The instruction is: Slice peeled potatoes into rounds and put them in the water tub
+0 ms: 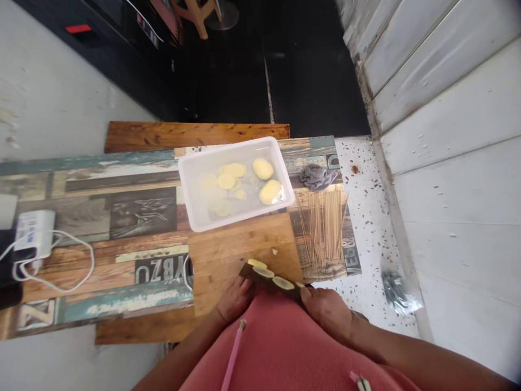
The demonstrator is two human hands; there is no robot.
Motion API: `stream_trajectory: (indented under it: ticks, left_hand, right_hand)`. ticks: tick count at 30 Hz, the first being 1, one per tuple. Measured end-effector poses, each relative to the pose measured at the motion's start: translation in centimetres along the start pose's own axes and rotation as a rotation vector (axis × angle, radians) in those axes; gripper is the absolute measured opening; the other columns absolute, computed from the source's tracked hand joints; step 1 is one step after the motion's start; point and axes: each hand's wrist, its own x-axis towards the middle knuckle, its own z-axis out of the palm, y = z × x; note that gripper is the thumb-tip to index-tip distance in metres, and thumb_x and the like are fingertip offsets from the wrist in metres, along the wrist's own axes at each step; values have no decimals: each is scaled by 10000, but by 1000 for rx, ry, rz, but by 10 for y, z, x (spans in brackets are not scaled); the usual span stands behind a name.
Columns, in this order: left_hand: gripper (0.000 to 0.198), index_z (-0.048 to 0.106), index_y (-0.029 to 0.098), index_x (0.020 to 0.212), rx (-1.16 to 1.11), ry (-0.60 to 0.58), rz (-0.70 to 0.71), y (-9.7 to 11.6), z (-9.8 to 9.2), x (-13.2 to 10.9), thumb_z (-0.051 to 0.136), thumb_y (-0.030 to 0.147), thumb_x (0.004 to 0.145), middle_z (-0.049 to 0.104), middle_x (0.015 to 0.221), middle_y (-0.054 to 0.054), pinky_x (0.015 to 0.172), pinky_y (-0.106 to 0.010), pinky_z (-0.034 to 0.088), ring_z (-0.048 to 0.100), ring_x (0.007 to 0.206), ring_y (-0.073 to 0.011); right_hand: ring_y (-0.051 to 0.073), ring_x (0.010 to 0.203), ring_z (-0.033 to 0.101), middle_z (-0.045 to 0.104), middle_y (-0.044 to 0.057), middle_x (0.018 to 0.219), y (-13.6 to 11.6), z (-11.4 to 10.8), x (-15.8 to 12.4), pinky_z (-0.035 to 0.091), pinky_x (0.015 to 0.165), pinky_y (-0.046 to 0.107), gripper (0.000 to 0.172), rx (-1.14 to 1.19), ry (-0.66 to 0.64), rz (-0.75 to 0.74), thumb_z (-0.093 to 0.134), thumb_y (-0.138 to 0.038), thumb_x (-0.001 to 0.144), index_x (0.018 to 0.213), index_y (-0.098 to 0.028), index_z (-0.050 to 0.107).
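A broad dark kitchen knife (293, 293) lies across the near edge of the wooden cutting board (228, 250). Several pale potato slices (264, 271) cling to its blade. My right hand (328, 312) is closed around the knife at the handle end. My left hand (235, 298) is at the blade's other end, fingers curled; what they hold is hidden by the blade and my shirt. Just beyond the board, a white plastic tub (188, 190) of water holds two peeled potatoes (263, 169) and several cut slices (227, 181).
Right of the board lie many thin wooden skewers (323, 228) and a crumpled grey cloth (317, 177). A white charger with cables (36, 231) sits on the patterned table (142, 179) at left. A plastic bag (401, 293) is by the tiled wall (456, 179).
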Motion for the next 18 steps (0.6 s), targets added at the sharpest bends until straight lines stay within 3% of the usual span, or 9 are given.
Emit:
stream_trajectory:
  ticks: [9,14,18]
  left_hand:
    - [324,612,208,1071,-37,-37,-8,1,-5,4,318,287,961,615,860,-73,736,-287,529,599,800,-177]
    - [351,624,185,1003,-5,51,16,0,-1,2,281,249,970,626,853,-83,723,-275,536,608,798,-173]
    - [329,630,189,992,43,54,25,0,3,-1,303,223,967,646,872,-75,716,-264,540,619,794,-167]
  right_hand:
    - [186,578,611,686,33,717,-1,5,-7,338,481,288,230,62,-60,22,427,-68,850,895,-177,624]
    - [173,537,596,678,27,669,-2,1,-3,290,449,295,194,39,-68,24,455,-86,848,895,-166,626]
    - [173,520,615,683,18,648,-4,5,1,297,426,286,168,19,-28,26,467,-101,847,885,-162,619]
